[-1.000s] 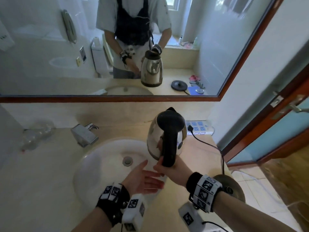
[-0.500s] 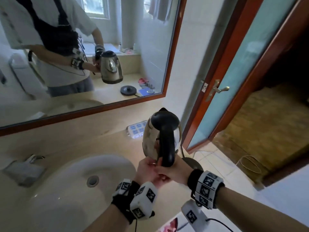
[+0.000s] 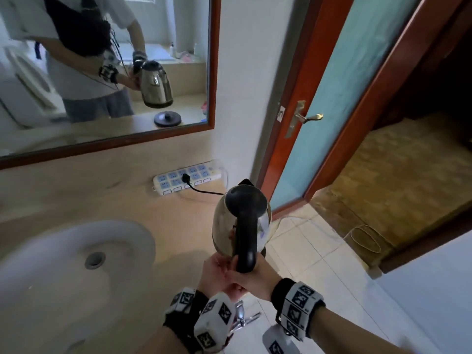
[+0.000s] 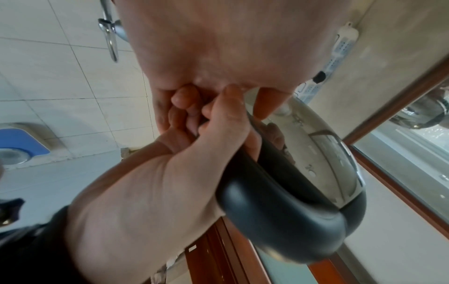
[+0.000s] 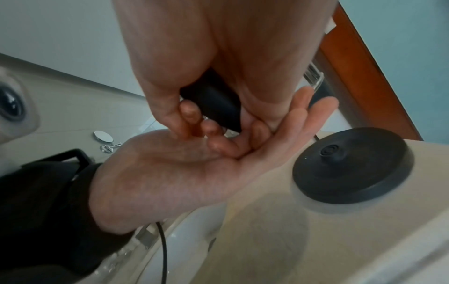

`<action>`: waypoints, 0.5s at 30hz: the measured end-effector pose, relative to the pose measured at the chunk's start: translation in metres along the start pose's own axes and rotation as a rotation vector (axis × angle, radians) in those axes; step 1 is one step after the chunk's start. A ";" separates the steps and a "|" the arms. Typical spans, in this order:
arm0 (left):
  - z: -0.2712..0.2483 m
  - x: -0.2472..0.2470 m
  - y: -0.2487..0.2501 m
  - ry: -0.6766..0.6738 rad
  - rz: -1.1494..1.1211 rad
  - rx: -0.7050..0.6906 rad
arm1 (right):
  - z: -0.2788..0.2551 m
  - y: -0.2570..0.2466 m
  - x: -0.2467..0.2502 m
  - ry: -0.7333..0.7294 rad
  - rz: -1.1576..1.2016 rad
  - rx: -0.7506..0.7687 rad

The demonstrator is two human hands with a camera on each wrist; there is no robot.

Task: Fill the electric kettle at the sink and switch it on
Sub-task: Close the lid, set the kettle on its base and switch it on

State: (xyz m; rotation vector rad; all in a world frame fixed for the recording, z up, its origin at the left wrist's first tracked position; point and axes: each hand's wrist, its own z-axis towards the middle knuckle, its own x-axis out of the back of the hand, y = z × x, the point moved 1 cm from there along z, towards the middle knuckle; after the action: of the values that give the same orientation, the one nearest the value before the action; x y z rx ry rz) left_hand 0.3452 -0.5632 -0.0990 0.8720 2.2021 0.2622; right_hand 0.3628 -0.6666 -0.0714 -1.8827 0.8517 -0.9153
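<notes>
Gripping the kettle [image 3: 241, 221] handle, right hand [image 3: 255, 278]; left hand [image 3: 217, 273] flat beneath.

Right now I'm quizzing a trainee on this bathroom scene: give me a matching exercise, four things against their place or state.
Things:
1. kettle
2. kettle base
3. power strip
4. door

Places or states:
A. on the counter against the wall, one black plug in it
B. held in the air by its black handle
C. standing open
D. bare on the counter by its edge

Pairs: 1-B, 2-D, 3-A, 4-C
</notes>
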 end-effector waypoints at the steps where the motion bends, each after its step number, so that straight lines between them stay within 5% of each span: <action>1: 0.000 -0.006 -0.008 -0.008 -0.032 -0.009 | 0.002 0.009 0.005 -0.009 0.007 -0.006; 15: 0.065 0.001 -0.068 0.102 -0.298 0.039 | 0.028 0.080 0.029 -0.080 0.012 -0.034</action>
State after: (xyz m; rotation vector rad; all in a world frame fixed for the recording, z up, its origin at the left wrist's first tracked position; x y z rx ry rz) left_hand 0.3560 -0.6186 -0.1741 0.5498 2.4028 0.1216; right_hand 0.3849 -0.7112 -0.1456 -1.9282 0.8349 -0.8175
